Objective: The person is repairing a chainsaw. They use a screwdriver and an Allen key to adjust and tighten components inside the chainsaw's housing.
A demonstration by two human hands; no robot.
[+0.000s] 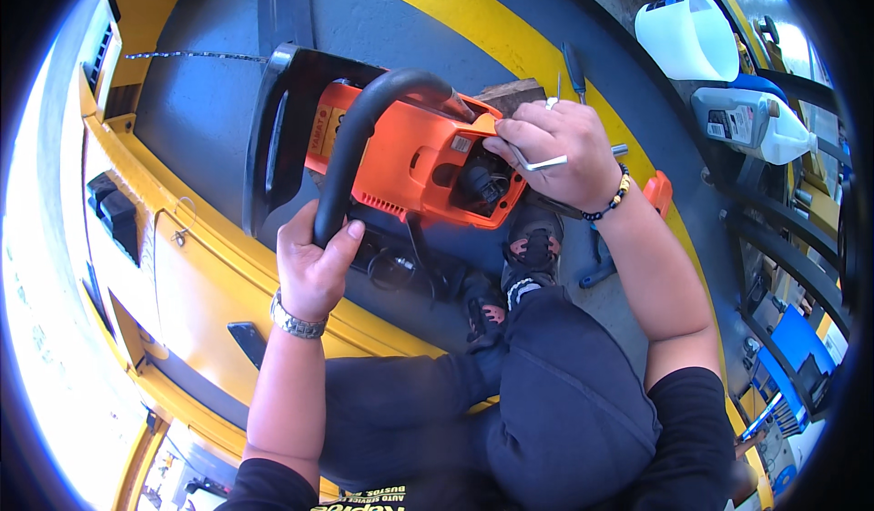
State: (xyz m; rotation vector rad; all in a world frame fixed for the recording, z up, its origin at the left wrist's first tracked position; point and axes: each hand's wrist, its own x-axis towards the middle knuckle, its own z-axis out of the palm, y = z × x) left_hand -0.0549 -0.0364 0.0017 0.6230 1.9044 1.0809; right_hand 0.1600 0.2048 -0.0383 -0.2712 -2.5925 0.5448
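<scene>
An orange chainsaw (410, 161) lies in front of me, its chain bar pointing to the far left. Its black hand guard (273, 147) stands on the left side. My left hand (314, 261) is closed round the lower end of the black front handle (357, 129). On the saw's right side an opening shows dark engine parts (482, 182). Above that opening my right hand (564, 147) is closed, with a bent silver hex key (537, 161) between its fingers. Its fingertips are close to the orange housing edge; whether they touch it is hard to tell.
A wooden block (512, 95) sits behind the saw. A screwdriver (574, 70) lies on the floor, with an orange part (657, 192) beyond my right wrist. A white bucket (687, 36) and plastic jugs (751, 121) stand at the right. A yellow metal frame (209, 283) runs along the left.
</scene>
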